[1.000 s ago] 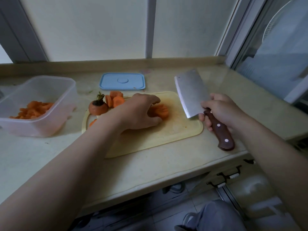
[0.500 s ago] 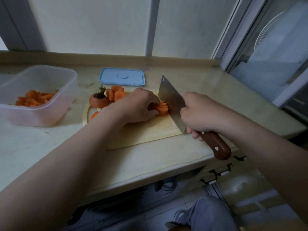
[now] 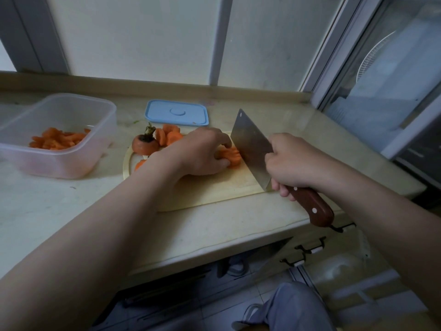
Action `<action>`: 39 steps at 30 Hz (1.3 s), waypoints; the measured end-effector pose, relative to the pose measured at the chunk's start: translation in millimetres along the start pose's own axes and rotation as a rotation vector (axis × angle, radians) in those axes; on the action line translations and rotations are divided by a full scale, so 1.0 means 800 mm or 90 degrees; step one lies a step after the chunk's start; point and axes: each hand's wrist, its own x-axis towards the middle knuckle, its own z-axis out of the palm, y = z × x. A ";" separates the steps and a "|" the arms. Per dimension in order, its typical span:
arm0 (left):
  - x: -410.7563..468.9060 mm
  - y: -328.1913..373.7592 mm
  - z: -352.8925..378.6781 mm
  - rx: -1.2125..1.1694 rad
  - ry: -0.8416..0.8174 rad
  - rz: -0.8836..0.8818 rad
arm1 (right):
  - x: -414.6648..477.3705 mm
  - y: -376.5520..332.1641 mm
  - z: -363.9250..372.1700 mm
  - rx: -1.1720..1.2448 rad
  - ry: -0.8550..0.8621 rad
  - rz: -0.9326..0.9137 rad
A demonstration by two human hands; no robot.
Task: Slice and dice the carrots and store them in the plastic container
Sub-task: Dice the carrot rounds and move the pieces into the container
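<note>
On the pale cutting board (image 3: 210, 194), my left hand (image 3: 200, 151) curls over a stack of carrot slices (image 3: 232, 156) and holds them together. My right hand (image 3: 293, 161) grips the wooden handle of a cleaver (image 3: 250, 144), whose blade stands on the board right against the slices' right side. A carrot top with its stem (image 3: 145, 144) and a few loose slices (image 3: 168, 136) lie at the board's far left. The clear plastic container (image 3: 59, 163) on the left holds several cut carrot pieces (image 3: 57, 138).
The container's blue lid (image 3: 176, 112) lies flat behind the board near the window sill. The counter's front edge (image 3: 214, 256) runs just below the board, with drawer handles (image 3: 307, 252) under it. My knee (image 3: 293, 306) shows below.
The cleaver came down from a raised position at the right and now stands against the carrot slices. My left hand stayed over the slices.
</note>
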 end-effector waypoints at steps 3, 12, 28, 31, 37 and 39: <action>0.000 -0.002 -0.002 0.001 -0.017 -0.028 | -0.004 0.000 -0.011 0.006 0.007 -0.012; 0.005 -0.001 0.001 -0.031 -0.036 -0.060 | -0.002 0.001 0.004 0.010 -0.002 0.015; 0.002 0.000 0.003 -0.077 -0.024 -0.023 | -0.005 0.002 -0.002 0.024 0.015 0.000; 0.002 0.001 0.002 -0.084 -0.017 -0.016 | -0.008 -0.001 -0.013 0.038 0.034 -0.010; 0.003 0.001 0.005 -0.069 0.004 -0.002 | -0.008 -0.009 -0.012 0.034 0.015 -0.015; 0.002 0.003 0.005 -0.064 0.015 0.005 | -0.007 -0.010 -0.010 0.030 0.011 -0.015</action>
